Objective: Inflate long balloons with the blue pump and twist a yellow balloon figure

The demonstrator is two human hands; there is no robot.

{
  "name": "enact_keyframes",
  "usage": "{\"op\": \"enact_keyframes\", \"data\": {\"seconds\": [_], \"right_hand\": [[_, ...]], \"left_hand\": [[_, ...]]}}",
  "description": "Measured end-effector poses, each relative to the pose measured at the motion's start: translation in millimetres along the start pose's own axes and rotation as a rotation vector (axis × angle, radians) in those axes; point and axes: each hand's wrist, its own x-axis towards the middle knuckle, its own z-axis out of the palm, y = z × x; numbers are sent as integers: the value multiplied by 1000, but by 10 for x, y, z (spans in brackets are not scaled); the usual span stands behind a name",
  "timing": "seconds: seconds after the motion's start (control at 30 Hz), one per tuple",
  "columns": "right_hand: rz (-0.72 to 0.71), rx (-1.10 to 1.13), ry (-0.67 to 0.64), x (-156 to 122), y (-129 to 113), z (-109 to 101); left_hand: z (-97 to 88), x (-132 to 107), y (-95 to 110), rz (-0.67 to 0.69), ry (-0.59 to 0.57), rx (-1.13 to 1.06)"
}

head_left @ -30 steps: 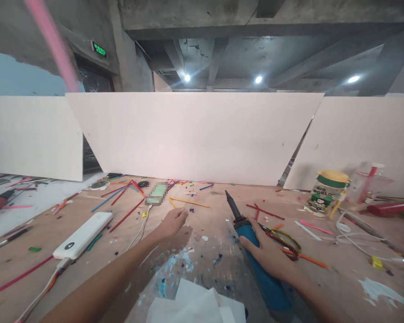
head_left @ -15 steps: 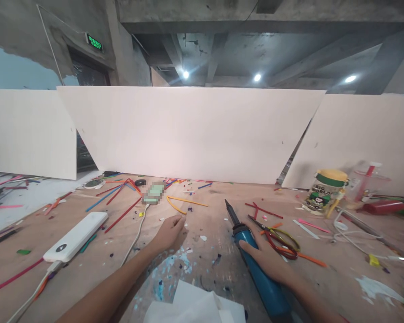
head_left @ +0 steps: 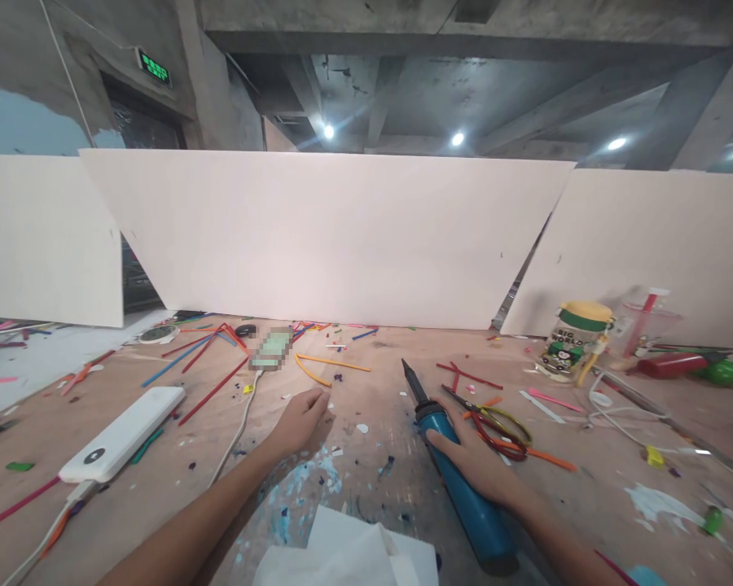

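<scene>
My right hand [head_left: 473,456] is wrapped round a blue hand balloon pump [head_left: 464,505], which lies slanted on the table with its black nozzle pointing forward. Scissors [head_left: 501,430] with red and yellow handles lie just to the right of that hand. My left hand [head_left: 299,421] rests on the table, its fingers curled closed; whatever may be inside them is hidden. Close beyond its fingertips lies a bent, thin yellow strip [head_left: 335,364]. White paper sheets [head_left: 360,549] lie between my forearms at the near edge.
A white power bank [head_left: 125,433] with a cable lies at left, and a blurred-out device [head_left: 272,350] sits further back. White boards [head_left: 330,240] stand across the far side. At right are a jar [head_left: 571,342], a clear cup [head_left: 647,325] and coloured strips. Scraps litter the brown table covering.
The whole view has shifted slightly, so things appear a little further left. Both hands keep their places, the right one still round the pump.
</scene>
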Motion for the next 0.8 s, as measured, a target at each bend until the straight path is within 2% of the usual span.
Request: {"op": "enact_keyframes", "data": {"seconds": [0.27,0.43,0.57,0.7,0.8], "right_hand": [[-2,3,-41,89,109,13],[-67,-66,29,257,74,-55],[-116,-145,46,461,79,-166],[-95,-209,-10,620,83,-240],[-76,-182,-49,657,-13,-260]], "left_hand": [[17,15,-32,9,16,36],[14,79,-29,-10,15,83],[-64,181,-43,-32,45,192],[-126,309,-72,-1,-11,325],[-112,420,-92,-2,-60,383]]}}
